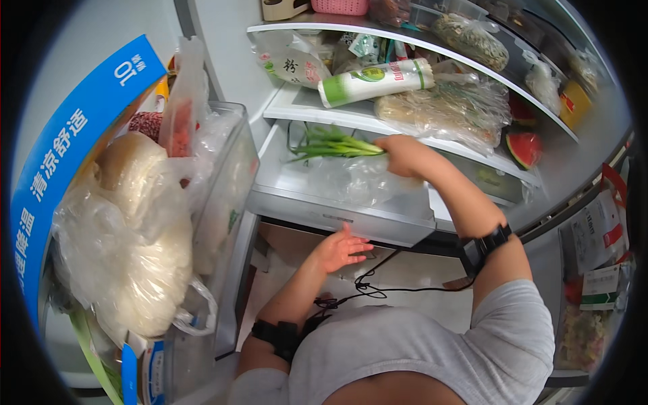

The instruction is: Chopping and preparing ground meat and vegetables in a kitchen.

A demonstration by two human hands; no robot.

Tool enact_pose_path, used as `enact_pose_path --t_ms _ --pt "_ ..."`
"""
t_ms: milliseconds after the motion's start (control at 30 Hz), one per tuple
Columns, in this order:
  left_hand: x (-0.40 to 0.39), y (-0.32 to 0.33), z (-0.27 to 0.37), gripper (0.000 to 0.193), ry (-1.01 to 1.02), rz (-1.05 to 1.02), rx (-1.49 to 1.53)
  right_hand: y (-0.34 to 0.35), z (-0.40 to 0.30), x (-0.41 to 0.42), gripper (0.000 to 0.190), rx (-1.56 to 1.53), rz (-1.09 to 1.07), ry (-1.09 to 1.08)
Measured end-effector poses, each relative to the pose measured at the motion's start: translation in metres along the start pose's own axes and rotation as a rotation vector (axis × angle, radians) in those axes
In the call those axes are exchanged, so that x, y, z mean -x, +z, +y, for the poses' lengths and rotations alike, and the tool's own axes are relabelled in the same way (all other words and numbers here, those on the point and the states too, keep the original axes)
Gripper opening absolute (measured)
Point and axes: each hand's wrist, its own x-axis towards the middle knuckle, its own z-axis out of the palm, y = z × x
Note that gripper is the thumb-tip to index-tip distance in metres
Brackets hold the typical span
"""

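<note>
A bunch of green leafy stalks, likely scallions [349, 147], is held by its pale ends in my right hand [407, 157]. The leaves point left over the pulled-out fridge drawer [334, 217]. Crumpled clear plastic bags [362, 177] lie in the drawer beneath the stalks. My left hand [344, 249] holds nothing, its fingers spread, just below the drawer's front edge. On the shelf above the drawer lie a white and green plastic roll [377, 82] and a clear bag of long pale food [445, 109].
The fridge door on the left holds large bagged pale items [147, 243] in its bins. A wrapped watermelon piece [524, 149] sits at the shelf's right. Packages [600, 288] fill the right door. A black cable [374, 288] hangs below the drawer, near my body.
</note>
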Motion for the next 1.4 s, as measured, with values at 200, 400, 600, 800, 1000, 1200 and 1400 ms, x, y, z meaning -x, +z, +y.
enact_pose_path --t_ms 200,400,600,800,1000,1200,1400 --pt "-0.037 0.022 0.018 0.068 0.154 0.185 -0.021 0.007 0.082 0.141 0.032 -0.575 0.428 -0.162" --pt "-0.103 0.031 0.047 0.092 0.164 0.449 -0.026 0.186 0.169 0.281 0.031 -1.181 0.233 0.416" --pt "-0.148 0.023 0.081 0.104 0.200 0.686 0.082 0.353 0.156 0.459 0.032 -1.445 -0.163 0.943" --pt "-0.145 0.007 0.083 0.085 0.304 0.817 -0.002 0.365 0.122 0.627 0.032 -1.390 -0.367 1.233" --pt "-0.090 -0.016 0.028 0.036 0.316 0.694 0.002 0.351 0.143 0.667 0.032 -1.433 -0.152 1.415" --pt "-0.004 -0.083 -0.046 0.030 0.074 0.878 -0.279 0.341 0.174 0.647 0.031 -1.505 0.134 1.333" --pt "0.131 -0.190 -0.160 0.028 -0.008 1.081 -0.130 0.312 0.182 0.638 0.031 -1.765 0.559 1.073"
